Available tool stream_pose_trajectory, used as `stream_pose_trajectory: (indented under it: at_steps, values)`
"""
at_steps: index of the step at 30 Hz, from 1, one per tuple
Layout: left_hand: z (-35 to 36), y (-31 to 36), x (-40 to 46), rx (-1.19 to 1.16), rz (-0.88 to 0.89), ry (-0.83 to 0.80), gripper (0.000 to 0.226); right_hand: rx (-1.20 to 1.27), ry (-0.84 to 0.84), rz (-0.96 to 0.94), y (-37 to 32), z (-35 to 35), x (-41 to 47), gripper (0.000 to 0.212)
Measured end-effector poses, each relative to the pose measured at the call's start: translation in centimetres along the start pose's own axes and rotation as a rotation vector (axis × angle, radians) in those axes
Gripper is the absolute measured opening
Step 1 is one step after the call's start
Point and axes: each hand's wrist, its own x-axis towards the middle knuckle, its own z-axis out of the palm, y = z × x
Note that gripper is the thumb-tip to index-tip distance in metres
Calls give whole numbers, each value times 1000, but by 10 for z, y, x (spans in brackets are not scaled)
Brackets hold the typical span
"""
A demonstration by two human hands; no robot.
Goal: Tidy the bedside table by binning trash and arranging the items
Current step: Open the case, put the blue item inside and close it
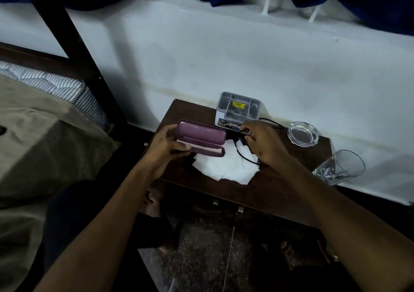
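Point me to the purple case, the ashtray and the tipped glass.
purple case point(201, 132), head view, on its open lid.
ashtray point(302, 133), head view, on its clear middle.
tipped glass point(342, 168), head view, on its side wall.

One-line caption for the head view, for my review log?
Left hand holds an open purple glasses case over crumpled white paper while right hand grips black eyeglasses on the bedside table.

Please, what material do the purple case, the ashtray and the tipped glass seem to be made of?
The purple case, held open in the left hand, looks like hard plastic or leatherette with a soft sheen; I cannot tell which. The ashtray and the tipped glass look like clear glass: transparent, with bright edge reflections.
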Motion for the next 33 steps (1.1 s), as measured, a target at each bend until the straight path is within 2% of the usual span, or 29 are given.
stream_pose_trajectory:
  at_steps: [5, 8, 12, 17, 24, 27, 33]
  values:
    - [-1, 4, 4, -31, 20, 40, 66, -140, -154, -70, -7, 7, 11, 32]
    - [3, 5, 7, -31, 16, 51, 64, -175, -135, -33, 0, 11, 6, 18]
    - [5, 4, 11, -57, 7, 58, 67, -209, -107, 50, 11, 17, 1, 34]
    - [1, 3, 11, -109, 2, 63, 67, -192, -32, 85, 3, 23, 14, 12]
    - [1, 3, 10, -98, 4, 20, 72, -388, -89, 124, 4, 41, 26, 13]
    - [3, 4, 10, -80, 19, 13, 73, -289, -6, 120, 5, 39, 27, 17]
    - [8, 5, 11, -61, 38, 7, 74, 208, 313, 234, -4, 3, 24, 15]
